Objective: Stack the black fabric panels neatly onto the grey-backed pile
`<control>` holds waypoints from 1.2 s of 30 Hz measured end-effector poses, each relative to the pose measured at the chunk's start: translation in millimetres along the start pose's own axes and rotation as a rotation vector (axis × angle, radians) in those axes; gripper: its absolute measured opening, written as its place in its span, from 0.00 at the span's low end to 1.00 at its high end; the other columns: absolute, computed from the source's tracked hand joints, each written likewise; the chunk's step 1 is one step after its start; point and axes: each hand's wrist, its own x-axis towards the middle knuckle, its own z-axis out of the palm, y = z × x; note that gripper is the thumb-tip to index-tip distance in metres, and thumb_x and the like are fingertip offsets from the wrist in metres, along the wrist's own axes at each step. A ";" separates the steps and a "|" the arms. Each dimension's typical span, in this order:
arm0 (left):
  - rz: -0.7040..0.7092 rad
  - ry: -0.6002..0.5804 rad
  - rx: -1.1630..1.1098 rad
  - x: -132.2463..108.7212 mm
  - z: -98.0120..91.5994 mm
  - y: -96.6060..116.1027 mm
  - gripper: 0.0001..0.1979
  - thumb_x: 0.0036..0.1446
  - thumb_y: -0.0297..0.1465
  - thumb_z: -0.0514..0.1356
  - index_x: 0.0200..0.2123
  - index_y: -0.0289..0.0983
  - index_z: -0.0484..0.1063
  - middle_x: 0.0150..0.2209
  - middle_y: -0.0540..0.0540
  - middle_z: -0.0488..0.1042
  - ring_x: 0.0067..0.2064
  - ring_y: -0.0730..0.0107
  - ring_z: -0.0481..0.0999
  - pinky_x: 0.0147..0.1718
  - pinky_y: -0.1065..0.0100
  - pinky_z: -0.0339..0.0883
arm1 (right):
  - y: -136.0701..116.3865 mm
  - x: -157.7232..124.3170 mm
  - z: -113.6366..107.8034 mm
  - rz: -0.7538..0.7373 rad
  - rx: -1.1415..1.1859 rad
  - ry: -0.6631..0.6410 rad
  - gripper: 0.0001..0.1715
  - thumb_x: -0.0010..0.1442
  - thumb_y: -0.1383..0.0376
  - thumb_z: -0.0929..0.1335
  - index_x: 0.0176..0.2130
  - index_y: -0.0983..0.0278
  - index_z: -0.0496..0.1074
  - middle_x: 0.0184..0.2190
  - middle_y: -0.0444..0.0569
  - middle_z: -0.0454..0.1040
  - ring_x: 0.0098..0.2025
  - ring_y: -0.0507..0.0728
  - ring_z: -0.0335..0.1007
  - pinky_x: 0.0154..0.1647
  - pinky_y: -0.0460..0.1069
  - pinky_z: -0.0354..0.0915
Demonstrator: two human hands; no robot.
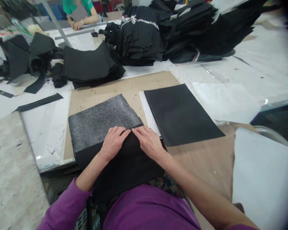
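Observation:
A speckled grey fabric piece [103, 123] lies on brown board, with a black fabric piece [127, 163] along its near edge, hanging over the table edge toward my lap. My left hand [114, 140] presses on the black fabric near the seam, its thumb and fingertips pinching the edge. Beside it my right hand [148, 140] pinches the same edge, the two thumbs almost touching. To the right, a black sheet stack [184, 115] rests partly on a white sheet [150, 116].
Black cloth stacks [86, 64] and tied bundles [140, 38] line the back. A black strip [39, 103] lies at the left. White paper [264, 179] is at the right. Across the table, a person in green [83, 16] rests hands on the surface.

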 end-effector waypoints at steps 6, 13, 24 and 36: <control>-0.061 0.017 -0.084 -46.4 -12.9 -29.2 0.14 0.70 0.28 0.53 0.55 0.40 0.72 0.46 0.43 0.74 0.44 0.63 0.68 0.44 0.61 0.64 | -0.7 3.5 -15.8 -0.072 -0.069 -0.090 0.29 0.66 0.73 0.63 0.64 0.61 0.65 0.46 0.53 0.73 0.50 0.61 0.63 0.53 0.55 0.60; -0.001 -0.042 0.012 -54.2 -23.2 -32.1 0.16 0.69 0.26 0.52 0.56 0.40 0.72 0.47 0.42 0.74 0.45 0.62 0.68 0.44 0.60 0.63 | -4.5 13.8 -29.5 -0.147 -0.157 -0.147 0.28 0.67 0.71 0.64 0.64 0.59 0.65 0.41 0.52 0.71 0.44 0.61 0.61 0.50 0.56 0.58; 0.032 -0.078 0.094 -56.0 -27.9 -33.3 0.17 0.69 0.29 0.54 0.59 0.39 0.69 0.47 0.43 0.73 0.46 0.60 0.69 0.45 0.59 0.63 | -50.5 25.3 5.4 -0.210 -0.039 -0.074 0.21 0.70 0.71 0.60 0.60 0.71 0.68 0.50 0.58 0.71 0.54 0.62 0.61 0.53 0.55 0.63; -0.074 -0.048 -0.020 -124.9 -47.2 -68.8 0.18 0.69 0.25 0.51 0.59 0.41 0.69 0.46 0.42 0.72 0.44 0.63 0.68 0.44 0.62 0.63 | -58.6 31.0 2.0 -0.256 -0.121 -0.140 0.32 0.68 0.71 0.62 0.68 0.55 0.59 0.45 0.52 0.69 0.47 0.61 0.60 0.48 0.55 0.60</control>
